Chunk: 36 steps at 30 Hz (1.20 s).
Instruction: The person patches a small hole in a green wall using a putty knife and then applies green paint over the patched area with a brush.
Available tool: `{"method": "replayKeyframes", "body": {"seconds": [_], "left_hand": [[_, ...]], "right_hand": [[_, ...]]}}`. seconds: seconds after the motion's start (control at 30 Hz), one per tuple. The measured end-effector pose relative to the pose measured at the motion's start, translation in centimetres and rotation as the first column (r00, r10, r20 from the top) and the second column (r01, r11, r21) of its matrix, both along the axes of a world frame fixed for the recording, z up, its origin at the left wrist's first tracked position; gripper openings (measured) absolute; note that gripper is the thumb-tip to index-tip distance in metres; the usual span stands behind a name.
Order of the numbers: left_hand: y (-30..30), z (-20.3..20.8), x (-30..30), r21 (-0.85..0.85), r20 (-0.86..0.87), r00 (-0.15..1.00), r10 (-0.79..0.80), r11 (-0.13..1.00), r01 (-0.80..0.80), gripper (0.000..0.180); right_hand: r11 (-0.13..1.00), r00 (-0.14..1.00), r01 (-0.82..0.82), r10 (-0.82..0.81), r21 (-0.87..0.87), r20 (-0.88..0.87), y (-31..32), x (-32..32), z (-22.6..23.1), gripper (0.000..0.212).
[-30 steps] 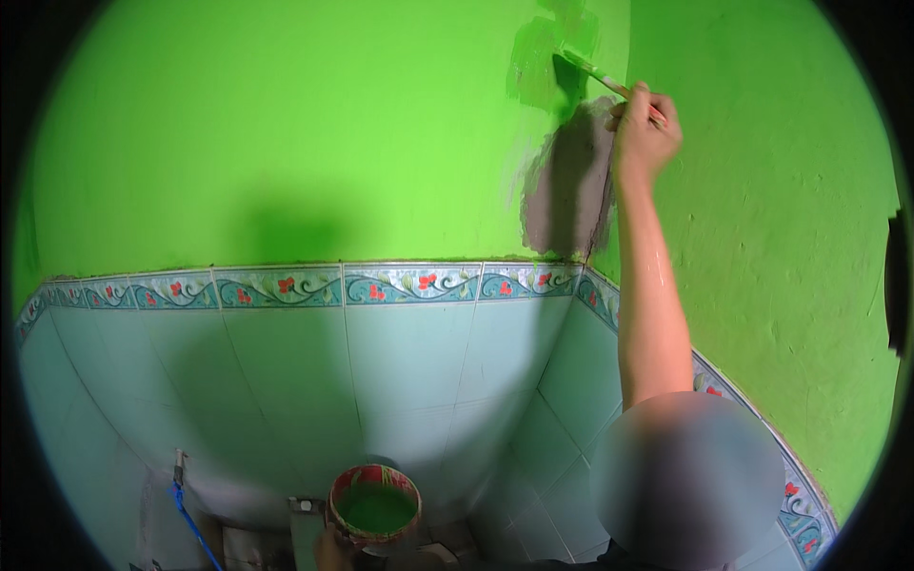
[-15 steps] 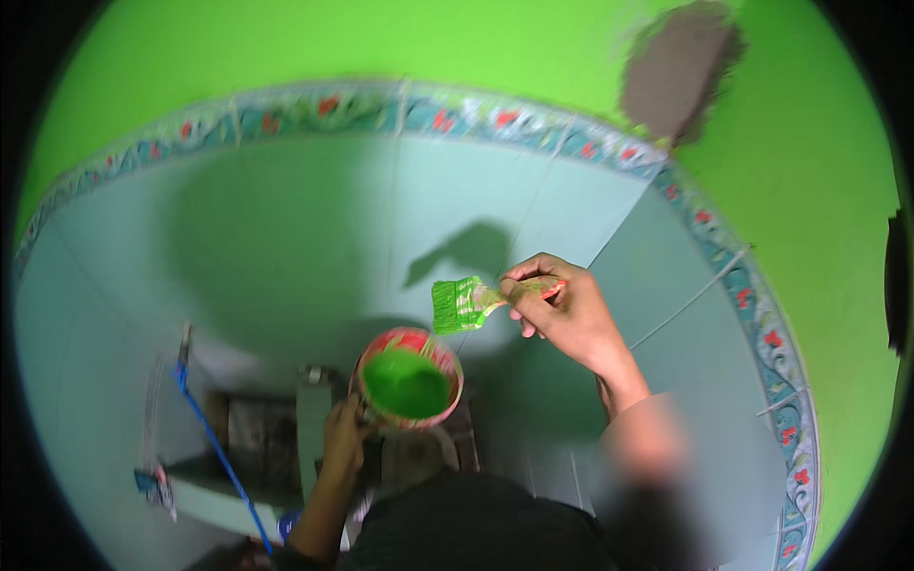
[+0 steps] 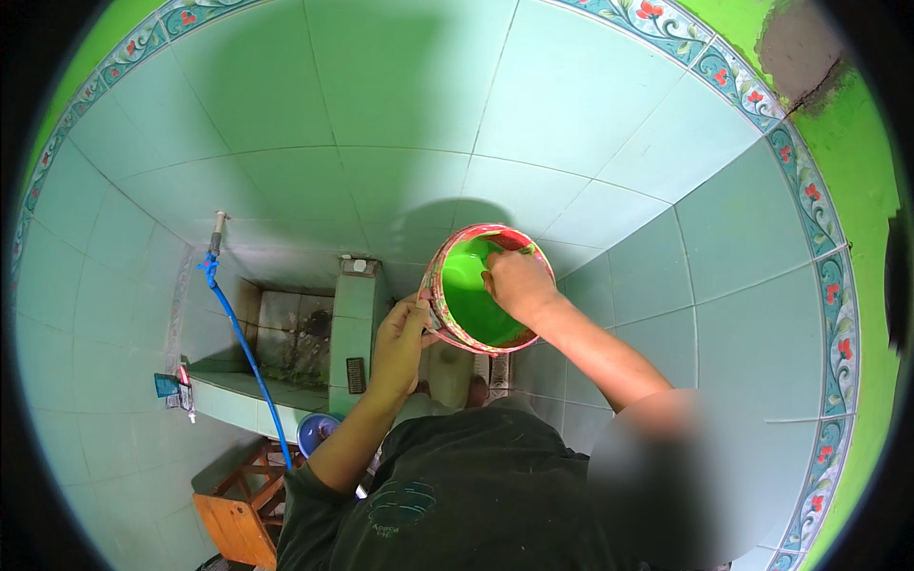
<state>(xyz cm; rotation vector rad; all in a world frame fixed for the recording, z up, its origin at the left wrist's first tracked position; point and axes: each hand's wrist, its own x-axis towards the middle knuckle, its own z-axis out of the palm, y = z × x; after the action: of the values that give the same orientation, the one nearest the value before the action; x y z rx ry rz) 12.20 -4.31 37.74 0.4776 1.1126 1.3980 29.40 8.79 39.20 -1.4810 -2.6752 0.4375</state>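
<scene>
Our right hand (image 3: 515, 282) dips into the mouth of the paint can (image 3: 484, 288), fingers curled together over its rim; whatever they grip is hidden below, so we cannot tell what they close on. Our left hand (image 3: 400, 341) clamps the can's outer wall from the left, holding it up, tilted toward us, bright green paint (image 3: 466, 295) inside. Beyond, pale green wall tiles (image 3: 400, 105) curve up to a floral border strip (image 3: 804, 190); a grey unpainted patch (image 3: 798, 48) is cut off at the top right. Below left, a blue hose (image 3: 243, 347) hangs from a tap over a tiled basin (image 3: 286, 333), and a wooden stool (image 3: 238, 509) shows only partly.
</scene>
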Motion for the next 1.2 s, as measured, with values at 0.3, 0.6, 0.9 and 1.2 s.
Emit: {"method": "replayKeyframes", "body": {"seconds": [0.3, 0.6, 0.9, 1.2], "left_hand": [[0.0, -0.7, 0.0, 0.001, -0.055, 0.998, -0.036, 0.999, 0.036, 0.02], [0.5, -0.4, -0.4, 0.008, -0.036, 0.999, -0.025, 1.0, 0.026, 0.022], [1.9, 1.1, -0.4, 0.037, 0.009, 1.0, -0.03, 0.999, 0.03, 0.024], [3.3, 1.4, 0.0, 0.06, 0.111, 0.991, -0.076, 0.996, 0.07, 0.025]], "right_hand": [[0.999, 0.997, -0.03, 0.032, 0.025, -0.074, -0.6, -1.1, -0.1, 0.018], [0.841, 0.741, 0.181, -0.458, -0.51, -0.492, -0.8, 2.8, 5.4, 0.023], [0.585, 0.175, 0.065, -0.804, -0.808, -0.568, -1.6, 9.2, 6.3, 0.025], [0.614, 0.099, -0.046, -0.782, -0.788, -0.615, -3.2, 10.7, 9.6, 0.03]]}}
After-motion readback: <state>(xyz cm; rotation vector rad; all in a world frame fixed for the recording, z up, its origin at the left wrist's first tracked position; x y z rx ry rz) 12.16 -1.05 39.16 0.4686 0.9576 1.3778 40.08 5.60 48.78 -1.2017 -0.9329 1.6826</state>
